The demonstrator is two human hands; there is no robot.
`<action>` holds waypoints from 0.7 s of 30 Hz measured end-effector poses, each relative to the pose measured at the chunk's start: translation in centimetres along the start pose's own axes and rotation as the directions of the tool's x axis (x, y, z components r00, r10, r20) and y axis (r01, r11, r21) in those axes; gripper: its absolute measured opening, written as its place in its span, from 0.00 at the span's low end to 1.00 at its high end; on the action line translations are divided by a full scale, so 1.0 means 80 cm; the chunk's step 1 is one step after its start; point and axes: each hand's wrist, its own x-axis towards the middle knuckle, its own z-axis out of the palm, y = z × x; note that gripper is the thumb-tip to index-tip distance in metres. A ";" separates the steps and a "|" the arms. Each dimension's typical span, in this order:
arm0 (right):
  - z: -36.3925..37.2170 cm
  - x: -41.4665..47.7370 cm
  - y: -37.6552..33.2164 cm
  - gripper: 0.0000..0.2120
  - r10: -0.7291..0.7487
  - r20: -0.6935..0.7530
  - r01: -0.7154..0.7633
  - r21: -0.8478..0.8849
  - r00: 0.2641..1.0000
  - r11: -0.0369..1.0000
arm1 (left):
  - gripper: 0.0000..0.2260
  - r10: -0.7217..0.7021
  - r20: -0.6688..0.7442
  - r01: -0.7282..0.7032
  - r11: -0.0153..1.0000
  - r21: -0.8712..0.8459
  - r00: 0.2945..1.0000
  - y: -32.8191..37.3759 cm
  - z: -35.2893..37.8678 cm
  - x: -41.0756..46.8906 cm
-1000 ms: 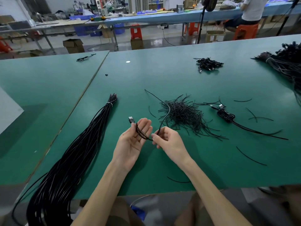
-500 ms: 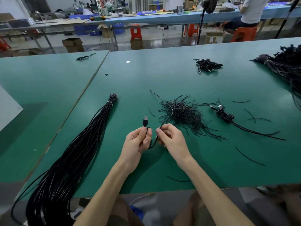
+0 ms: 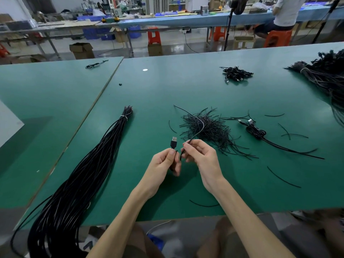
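- Since a second ago, my feed shows the left hand [image 3: 162, 164] closed from an open palm; the USB plug [image 3: 174, 142], which pointed left then, now stands upright above its thumb
- The left hand pinches the black cable [image 3: 202, 125] just below the plug, thumb and forefinger together on it
- The right hand [image 3: 202, 157] pinches the same cable just beside the left, fingers curled; I cannot tell whether the two hands touch
- From the right fingers the cable arcs up over the pile of short black ties [image 3: 214, 135]; its free end lies on the green table [image 3: 186, 86] beyond the pile
- A long tied bundle of cables [image 3: 89, 164] lies to the left, running off the near edge; a coiled cable [image 3: 256, 131] sits right of the pile
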 end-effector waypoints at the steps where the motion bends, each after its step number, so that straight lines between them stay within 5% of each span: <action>1: 0.000 0.000 0.000 0.03 0.001 -0.004 -0.001 0.034 1.000 0.999 | 0.16 -0.004 -0.013 0.004 1.000 -0.008 1.000 0.001 0.000 0.000; 10: -0.001 0.001 -0.002 0.06 0.014 -0.021 -0.011 0.138 1.000 0.990 | 0.16 0.066 0.023 -0.069 0.987 0.142 0.998 0.001 0.002 0.001; 15: 0.000 0.000 -0.009 0.12 0.054 0.015 -0.056 0.213 0.998 0.976 | 0.11 0.126 -0.106 -0.086 0.944 0.320 0.986 -0.012 0.004 0.008; 21: 0.000 0.000 -0.009 0.08 0.105 0.140 -0.115 0.061 0.985 0.992 | 0.12 0.177 -0.264 -0.139 0.978 0.156 0.948 -0.010 0.003 0.009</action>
